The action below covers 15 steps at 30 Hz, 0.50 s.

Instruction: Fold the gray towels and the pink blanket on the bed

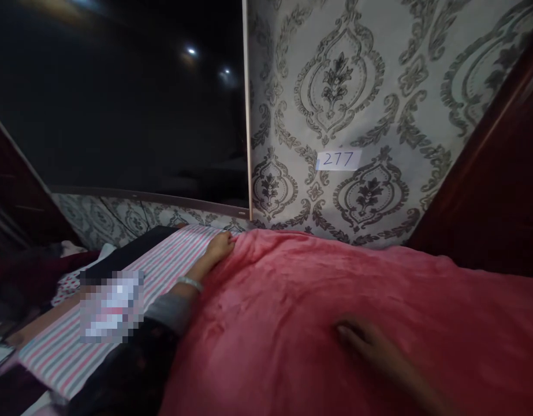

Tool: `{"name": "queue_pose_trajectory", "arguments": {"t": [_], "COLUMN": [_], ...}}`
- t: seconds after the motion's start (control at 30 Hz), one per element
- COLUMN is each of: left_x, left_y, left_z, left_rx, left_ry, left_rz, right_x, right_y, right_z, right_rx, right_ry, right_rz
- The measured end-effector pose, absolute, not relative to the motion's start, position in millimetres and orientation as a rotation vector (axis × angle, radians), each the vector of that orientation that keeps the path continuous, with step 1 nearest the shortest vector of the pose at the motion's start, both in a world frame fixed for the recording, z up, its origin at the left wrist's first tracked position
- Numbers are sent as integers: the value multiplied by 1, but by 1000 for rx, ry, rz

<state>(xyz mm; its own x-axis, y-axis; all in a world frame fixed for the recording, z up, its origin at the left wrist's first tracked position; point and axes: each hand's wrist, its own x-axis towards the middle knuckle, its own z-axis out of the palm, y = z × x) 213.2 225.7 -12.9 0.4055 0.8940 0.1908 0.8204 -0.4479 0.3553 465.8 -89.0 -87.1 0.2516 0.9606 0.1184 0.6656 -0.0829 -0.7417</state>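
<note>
Pink blanket [287, 312] spreads right of the person's left hand [220, 245], which is clamped on its edge; striped cloth [166, 257] lies left of that hand. Whether the blurred right hand [361, 338], over the blanket, grips cannot be told.

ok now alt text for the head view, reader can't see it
A person's left hand touches the left edge of a pink plush blanket; the blurred right hand is on or just above its near part. Left of the blanket lies a striped cloth; behind, a black television and a paper marked 277 on damask wallpaper.
</note>
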Motion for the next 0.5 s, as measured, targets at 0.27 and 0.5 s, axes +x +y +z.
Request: {"name": "queue_pose_trajectory", "arguments": {"t": [0.27,0.5], "left_x": [200,216], "left_y": [111,137], "left_z": [-46,-28], "left_rx": [2869,2619], "left_ry": [537,1084], "left_rz": [226,292], "right_x": [468,465], "right_y": [-80,-81], "right_z": [-133,-126], "right_rx": [-1847,-1864], "right_ry": [-1314,-1309], "right_rz": [295,281]}}
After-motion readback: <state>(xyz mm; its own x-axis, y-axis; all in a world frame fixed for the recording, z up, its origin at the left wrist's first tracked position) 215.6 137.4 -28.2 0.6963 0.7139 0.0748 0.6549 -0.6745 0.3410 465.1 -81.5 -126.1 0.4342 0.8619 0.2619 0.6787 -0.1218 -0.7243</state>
